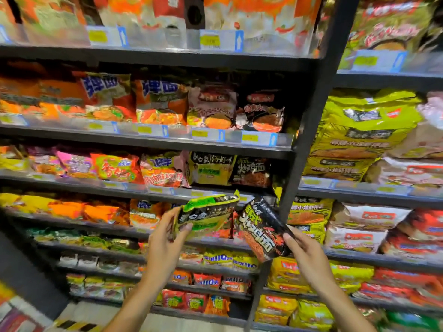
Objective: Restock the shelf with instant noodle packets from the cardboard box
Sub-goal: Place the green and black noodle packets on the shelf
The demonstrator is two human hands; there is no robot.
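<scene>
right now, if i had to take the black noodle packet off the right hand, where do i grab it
Grab the black packet by its free upper-left end, coming from above. The right hand pinches only the lower-right edge, and the packet tilts up toward the shelf, leaving that end clear of the green packet.

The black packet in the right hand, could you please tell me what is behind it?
Behind the black packet in the right hand run a shelf edge and the dark upright post. Whatever stock sits directly behind it is covered.
</scene>
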